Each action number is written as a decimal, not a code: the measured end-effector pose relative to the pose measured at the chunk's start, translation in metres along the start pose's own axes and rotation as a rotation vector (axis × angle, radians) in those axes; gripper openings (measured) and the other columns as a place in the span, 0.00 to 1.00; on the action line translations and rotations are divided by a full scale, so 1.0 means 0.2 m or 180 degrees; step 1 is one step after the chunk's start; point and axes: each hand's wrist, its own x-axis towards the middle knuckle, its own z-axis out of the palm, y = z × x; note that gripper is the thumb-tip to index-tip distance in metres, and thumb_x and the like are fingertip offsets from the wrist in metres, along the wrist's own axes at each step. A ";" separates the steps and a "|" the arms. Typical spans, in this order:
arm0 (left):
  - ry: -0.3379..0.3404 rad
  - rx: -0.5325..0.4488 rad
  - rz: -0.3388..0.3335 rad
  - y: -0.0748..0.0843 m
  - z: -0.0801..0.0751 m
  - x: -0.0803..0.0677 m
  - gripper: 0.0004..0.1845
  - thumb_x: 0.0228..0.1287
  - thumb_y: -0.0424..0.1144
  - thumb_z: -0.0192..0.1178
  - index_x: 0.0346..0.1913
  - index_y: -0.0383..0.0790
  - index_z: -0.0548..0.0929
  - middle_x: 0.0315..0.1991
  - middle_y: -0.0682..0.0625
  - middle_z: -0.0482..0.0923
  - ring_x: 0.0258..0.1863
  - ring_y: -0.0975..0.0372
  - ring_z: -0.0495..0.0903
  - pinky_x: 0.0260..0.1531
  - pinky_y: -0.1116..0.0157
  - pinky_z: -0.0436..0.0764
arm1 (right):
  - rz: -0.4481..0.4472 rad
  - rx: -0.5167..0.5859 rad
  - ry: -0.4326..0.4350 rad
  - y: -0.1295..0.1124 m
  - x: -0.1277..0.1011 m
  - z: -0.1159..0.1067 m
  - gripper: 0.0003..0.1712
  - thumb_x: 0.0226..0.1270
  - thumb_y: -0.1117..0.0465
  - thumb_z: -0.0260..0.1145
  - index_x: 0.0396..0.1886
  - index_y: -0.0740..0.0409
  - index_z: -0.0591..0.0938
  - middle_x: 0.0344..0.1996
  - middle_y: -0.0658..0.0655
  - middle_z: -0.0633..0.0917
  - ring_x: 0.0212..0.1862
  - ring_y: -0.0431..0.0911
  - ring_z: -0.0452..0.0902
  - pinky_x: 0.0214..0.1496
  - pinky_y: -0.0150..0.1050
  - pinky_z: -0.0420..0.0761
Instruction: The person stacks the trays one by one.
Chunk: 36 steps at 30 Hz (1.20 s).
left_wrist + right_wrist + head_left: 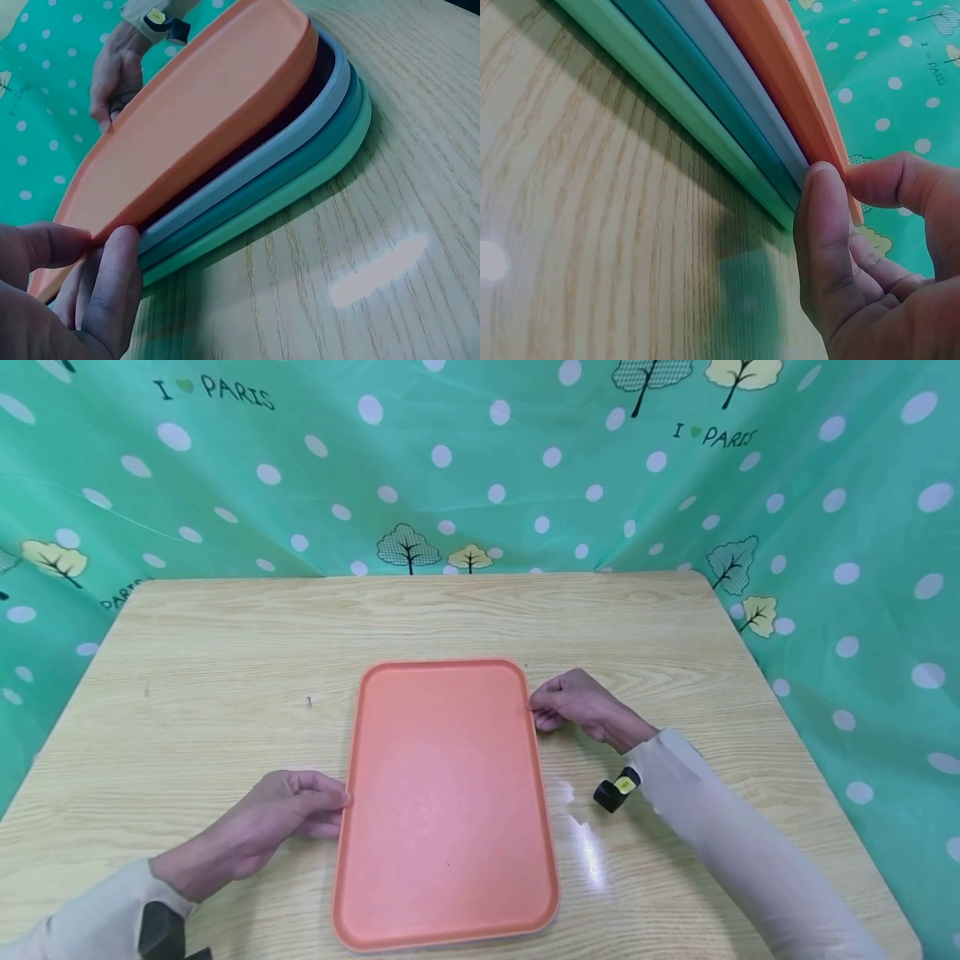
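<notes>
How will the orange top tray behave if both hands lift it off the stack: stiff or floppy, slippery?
Probably stiff: the orange tray, pinched at both long edges by the left hand and right hand, shows no sag. Likely light, being thin-walled. Its smooth rim may slip. The grey tray nested beneath might cling and rise briefly with it.

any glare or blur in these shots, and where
Head view: a white glare streak on the table right of the orange tray, straight edges bowed by the wide lens. Left wrist view: a bright glare patch on the wood, left hand soft. Right wrist view: right hand close and blurred.
</notes>
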 end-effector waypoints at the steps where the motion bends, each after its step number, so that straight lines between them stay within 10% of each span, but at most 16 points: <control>1: -0.0004 0.0007 -0.0002 0.00 0.00 0.00 0.10 0.67 0.36 0.61 0.44 0.32 0.83 0.36 0.51 0.87 0.33 0.62 0.87 0.40 0.64 0.86 | 0.0002 -0.0006 0.0003 0.00 0.00 0.00 0.12 0.65 0.69 0.62 0.41 0.77 0.82 0.18 0.51 0.85 0.23 0.38 0.81 0.30 0.30 0.83; 36: -0.0415 0.0094 0.0102 0.03 -0.11 0.09 0.07 0.66 0.38 0.62 0.39 0.36 0.85 0.31 0.49 0.88 0.31 0.62 0.87 0.39 0.63 0.86 | -0.0069 0.0095 0.0043 0.03 -0.02 0.02 0.09 0.67 0.69 0.63 0.41 0.74 0.81 0.21 0.51 0.85 0.25 0.39 0.82 0.32 0.31 0.84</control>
